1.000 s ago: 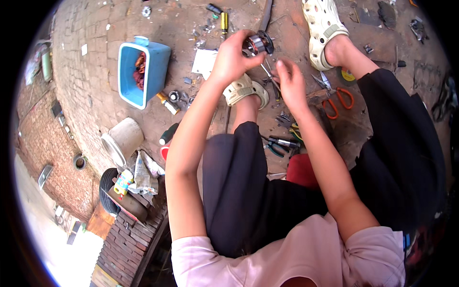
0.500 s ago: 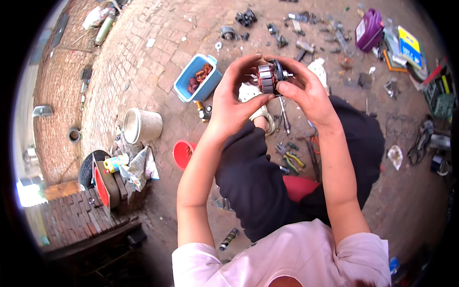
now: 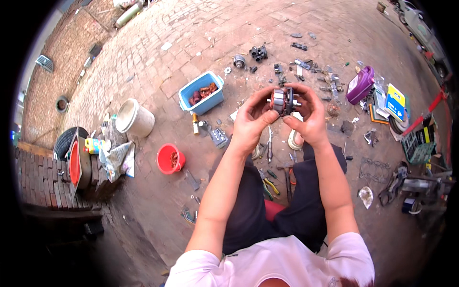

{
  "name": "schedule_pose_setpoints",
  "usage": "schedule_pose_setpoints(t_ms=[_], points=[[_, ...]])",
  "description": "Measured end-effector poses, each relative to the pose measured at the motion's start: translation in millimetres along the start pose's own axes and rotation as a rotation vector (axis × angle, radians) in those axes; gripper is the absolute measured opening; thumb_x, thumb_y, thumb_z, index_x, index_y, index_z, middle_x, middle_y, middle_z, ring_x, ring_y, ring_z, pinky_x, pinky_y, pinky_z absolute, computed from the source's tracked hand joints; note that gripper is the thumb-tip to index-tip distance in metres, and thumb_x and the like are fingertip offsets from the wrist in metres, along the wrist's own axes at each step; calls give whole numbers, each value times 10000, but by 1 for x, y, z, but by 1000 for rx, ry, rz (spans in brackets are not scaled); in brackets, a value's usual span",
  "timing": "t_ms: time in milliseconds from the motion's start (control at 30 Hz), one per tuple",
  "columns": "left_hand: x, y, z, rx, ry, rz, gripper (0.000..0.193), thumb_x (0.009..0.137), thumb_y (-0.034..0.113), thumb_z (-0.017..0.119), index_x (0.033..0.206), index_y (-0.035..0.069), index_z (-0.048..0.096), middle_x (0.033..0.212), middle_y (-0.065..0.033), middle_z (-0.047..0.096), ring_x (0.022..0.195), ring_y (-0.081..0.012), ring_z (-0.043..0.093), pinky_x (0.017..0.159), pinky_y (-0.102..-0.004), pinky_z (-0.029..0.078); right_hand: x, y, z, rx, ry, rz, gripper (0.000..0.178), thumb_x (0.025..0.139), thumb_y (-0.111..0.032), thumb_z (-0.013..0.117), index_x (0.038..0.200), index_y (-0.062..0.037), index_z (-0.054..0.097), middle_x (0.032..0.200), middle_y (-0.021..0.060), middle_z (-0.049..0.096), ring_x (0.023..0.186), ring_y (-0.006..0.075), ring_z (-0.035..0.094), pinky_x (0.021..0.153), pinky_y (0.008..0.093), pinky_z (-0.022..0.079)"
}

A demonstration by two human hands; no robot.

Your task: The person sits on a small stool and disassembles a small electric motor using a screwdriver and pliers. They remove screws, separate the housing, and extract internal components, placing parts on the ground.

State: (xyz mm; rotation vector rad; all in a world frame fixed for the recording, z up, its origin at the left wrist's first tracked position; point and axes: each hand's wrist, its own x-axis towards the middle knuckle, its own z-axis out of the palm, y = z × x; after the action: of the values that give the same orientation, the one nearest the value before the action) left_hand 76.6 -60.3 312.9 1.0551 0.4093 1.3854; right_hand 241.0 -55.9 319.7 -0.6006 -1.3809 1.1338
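A motor part [image 3: 282,102] with a bright metal core, reddish windings and a dark disc is up in front of the person, held clear of the ground. Its long axis is the shaft, lying nearly level from 9 to 3 o'clock; the disc sits on the 3 o'clock side, and a stub of shaft pokes out at each end.

The left hand [image 3: 258,114] cups it from 9 o'clock, the right hand [image 3: 310,116] from 3 o'clock, both closed around it with thumbs on the near side. This two-sided hold probably keeps the shaft level and leaves core and disc open to view; how firmly the far fingertips press is hard to tell.

At 6 o'clock lie a slim long tool [image 3: 270,149], yellow-handled pliers [image 3: 271,185] and a hammer [image 3: 288,184], likely kept there for easy reach. A blue tub [image 3: 205,106] at 9 o'clock and a red bucket [image 3: 164,158] at 8 seem to gather reddish-brown scraps. A black cylindered part [image 3: 258,53] lies at 11, a purple jug [image 3: 360,87] near 3.
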Motion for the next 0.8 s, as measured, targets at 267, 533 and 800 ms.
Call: schedule_pose_setpoints(t_ms=[267,533,800], points=[[-5,-19,-4,-298,117,-226,456,951,365,542,1179,-29,521,1078,-115,622,950,-183,627,838,-329,516,1,3,24,-591,134,-182,678,615,-94,848,1210,-71,525,1117,30,491,936,124,590,689,233,508],[-6,-12,2,-253,188,-154,516,871,243,687,1226,-47,452,1131,-112,567,1011,-183,587,882,-329,492,7,15,23,-257,129,-104,622,612,-117,842,1161,-32,561,1078,44,525,881,127,565,720,247,541],[-3,-14,5,167,232,162,567,716,37,796,1195,6,494,1116,-79,533,1018,-161,561,876,-292,469,7,26,13,268,40,128,590,799,-242,740,1261,33,496,1125,94,589,1007,131,579,845,263,493]])
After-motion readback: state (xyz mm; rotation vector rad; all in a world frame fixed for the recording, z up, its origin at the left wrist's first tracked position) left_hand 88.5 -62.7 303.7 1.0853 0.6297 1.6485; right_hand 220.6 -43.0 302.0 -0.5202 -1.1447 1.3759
